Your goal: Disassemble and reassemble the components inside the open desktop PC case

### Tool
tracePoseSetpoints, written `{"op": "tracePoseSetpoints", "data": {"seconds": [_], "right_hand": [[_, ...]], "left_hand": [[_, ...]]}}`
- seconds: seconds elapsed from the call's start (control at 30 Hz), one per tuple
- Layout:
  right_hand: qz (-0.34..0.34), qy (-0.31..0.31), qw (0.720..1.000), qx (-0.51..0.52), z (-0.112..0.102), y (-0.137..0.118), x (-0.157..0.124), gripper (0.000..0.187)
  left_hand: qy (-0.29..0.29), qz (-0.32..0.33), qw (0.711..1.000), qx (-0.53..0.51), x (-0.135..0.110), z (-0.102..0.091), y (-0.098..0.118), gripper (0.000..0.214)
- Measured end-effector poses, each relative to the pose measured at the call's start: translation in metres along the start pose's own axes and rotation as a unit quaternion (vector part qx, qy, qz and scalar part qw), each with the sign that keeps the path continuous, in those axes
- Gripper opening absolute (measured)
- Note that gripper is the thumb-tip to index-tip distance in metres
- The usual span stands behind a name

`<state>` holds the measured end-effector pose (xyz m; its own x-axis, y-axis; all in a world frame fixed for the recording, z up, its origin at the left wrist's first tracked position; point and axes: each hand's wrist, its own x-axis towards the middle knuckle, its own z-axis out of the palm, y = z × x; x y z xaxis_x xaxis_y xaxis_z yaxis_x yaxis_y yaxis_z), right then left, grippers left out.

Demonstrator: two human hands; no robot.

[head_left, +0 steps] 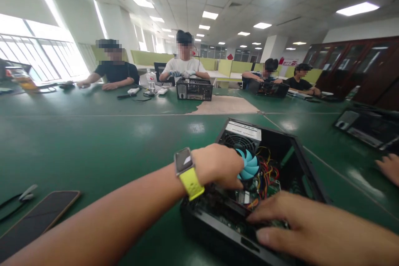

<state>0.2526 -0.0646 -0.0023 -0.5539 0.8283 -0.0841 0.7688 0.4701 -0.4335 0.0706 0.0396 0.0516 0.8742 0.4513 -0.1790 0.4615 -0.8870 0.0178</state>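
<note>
An open black computer case (pixel 296 149) lies on the green table in front of me. My left hand (pixel 218 165), with a yellow-strapped watch on the wrist, reaches into the case and its fingers curl around a blue cooling fan (pixel 250 165). My right hand (pixel 289 216) rests on the near part of the case, fingers stretched flat over the inner boards. Red and yellow wires (pixel 270 170) show beside the fan. A power supply with a white label (pixel 243 131) sits at the case's far end.
A dark phone (pixel 40 218) and a cable (pixel 18 199) lie at the left. Another person's hand (pixel 389 167) shows at the right edge near a second open case (pixel 364 126). Several people sit across the table with another case (pixel 194 90).
</note>
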Motion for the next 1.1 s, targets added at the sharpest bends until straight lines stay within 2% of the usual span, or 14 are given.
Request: {"op": "tracePoseSetpoints", "data": {"seconds": [0.07,0.13,0.2,0.27,0.4,0.53,0.6,0.77,0.93,1.0,1.1], "right_hand": [[0.045,-0.037,0.998,-0.026,-0.024,0.026,-0.004,0.021],[0.072,-0.048,0.993,-0.079,-0.039,0.051,-0.005,0.022],[0.082,-0.031,0.987,-0.133,-0.044,0.069,-0.004,0.025],[0.096,-0.009,0.983,-0.156,-0.042,0.075,0.0,0.034],[0.143,0.014,0.98,-0.136,-0.025,0.057,0.007,0.047],[0.142,0.002,0.982,-0.121,-0.011,0.03,0.012,0.043],[0.123,0.029,0.986,-0.106,-0.007,0.026,0.012,0.043],[0.044,0.152,0.986,-0.057,0.001,0.033,0.006,0.045],[0.02,0.201,0.978,-0.054,0.001,0.032,0.004,0.045],[0.039,0.17,0.983,-0.055,-0.003,0.029,0.007,0.043],[0.085,0.045,0.993,-0.063,-0.009,0.025,0.016,0.027]], "left_hand": [[-0.009,0.034,0.999,-0.039,-0.029,0.017,0.016,0.029],[0.028,0.051,0.995,-0.083,-0.057,0.035,0.025,0.027],[0.054,0.054,0.993,-0.094,-0.076,0.05,0.024,0.028],[0.072,0.058,0.992,-0.085,-0.086,0.061,0.015,0.035],[0.112,0.08,0.988,-0.064,-0.101,0.076,-0.015,0.049],[0.142,0.084,0.985,-0.048,-0.121,0.087,-0.037,0.05],[0.161,0.079,0.983,-0.049,-0.128,0.092,-0.04,0.047],[0.207,0.066,0.975,-0.039,-0.13,0.097,-0.036,0.045],[0.204,0.052,0.976,-0.045,-0.129,0.099,-0.034,0.039],[0.213,0.056,0.974,-0.052,-0.129,0.099,-0.034,0.038],[0.222,0.058,0.972,-0.053,-0.128,0.1,-0.036,0.037]]}}
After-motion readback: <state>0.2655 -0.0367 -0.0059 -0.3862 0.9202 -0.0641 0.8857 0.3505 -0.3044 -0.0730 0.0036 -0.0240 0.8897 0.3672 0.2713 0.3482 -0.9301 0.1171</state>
